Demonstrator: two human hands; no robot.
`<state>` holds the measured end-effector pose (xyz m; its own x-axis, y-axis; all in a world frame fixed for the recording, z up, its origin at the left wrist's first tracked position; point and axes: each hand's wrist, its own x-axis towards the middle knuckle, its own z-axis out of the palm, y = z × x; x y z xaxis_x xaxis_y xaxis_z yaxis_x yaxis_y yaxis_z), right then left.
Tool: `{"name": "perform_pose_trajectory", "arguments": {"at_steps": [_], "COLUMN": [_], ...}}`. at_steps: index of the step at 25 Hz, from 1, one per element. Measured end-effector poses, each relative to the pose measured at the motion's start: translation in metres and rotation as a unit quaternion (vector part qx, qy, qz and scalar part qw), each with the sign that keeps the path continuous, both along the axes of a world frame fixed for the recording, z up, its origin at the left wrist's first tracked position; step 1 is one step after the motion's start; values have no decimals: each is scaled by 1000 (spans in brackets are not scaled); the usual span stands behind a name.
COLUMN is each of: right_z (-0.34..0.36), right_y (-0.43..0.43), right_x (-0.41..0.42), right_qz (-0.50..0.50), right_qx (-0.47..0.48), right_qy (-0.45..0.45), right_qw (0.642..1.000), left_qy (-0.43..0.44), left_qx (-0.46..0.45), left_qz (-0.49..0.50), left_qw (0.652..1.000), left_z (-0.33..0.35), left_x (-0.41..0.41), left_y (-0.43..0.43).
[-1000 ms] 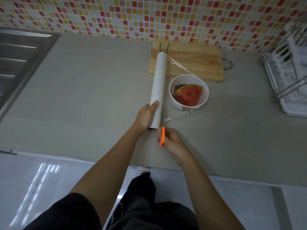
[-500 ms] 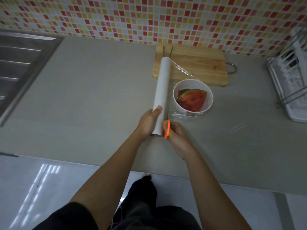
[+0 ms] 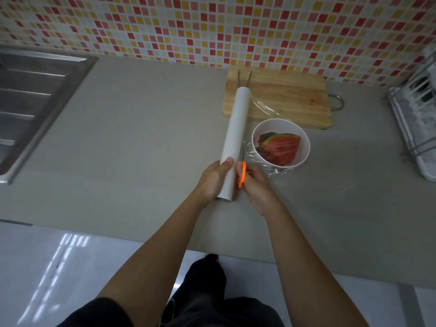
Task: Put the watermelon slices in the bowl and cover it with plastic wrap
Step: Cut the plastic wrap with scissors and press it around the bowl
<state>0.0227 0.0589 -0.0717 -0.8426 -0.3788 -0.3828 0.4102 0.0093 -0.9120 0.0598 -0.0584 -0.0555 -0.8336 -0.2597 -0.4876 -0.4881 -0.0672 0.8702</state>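
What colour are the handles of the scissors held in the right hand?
Orange, on the scissors in the right hand; the head view shows it.

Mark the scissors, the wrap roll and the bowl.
scissors [image 3: 241, 175]: head view, orange handle.
wrap roll [image 3: 236, 138]: head view, middle of the tube.
bowl [image 3: 279, 126]: head view, far inner wall.

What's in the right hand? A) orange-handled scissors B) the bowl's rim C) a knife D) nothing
A: the right hand grips the orange-handled scissors, right beside the plastic wrap roll that the left hand holds.
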Motion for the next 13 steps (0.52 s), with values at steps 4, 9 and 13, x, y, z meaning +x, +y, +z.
{"name": "perform_pose_trajectory", "arguments": {"at_steps": [4,9,13], "right_z": [0,-1,-3], "right_y": [-9,-21,-32], "right_x": [-8,-17,-19], "right_qz": [-17,-46,-61], "right_qx": [-9,3,9], "right_qy": [4,-28,-32], "right_qw": [1000,999,998], "left_qy": [-1,4,8], "left_qx": [5,38,76], "left_qz": [-14,-14,-6], "left_qw": [1000,999,997], "left_z": [-1,0,-1], "left_x": [2,6,8], "left_y": [-6,-13,-23]}}
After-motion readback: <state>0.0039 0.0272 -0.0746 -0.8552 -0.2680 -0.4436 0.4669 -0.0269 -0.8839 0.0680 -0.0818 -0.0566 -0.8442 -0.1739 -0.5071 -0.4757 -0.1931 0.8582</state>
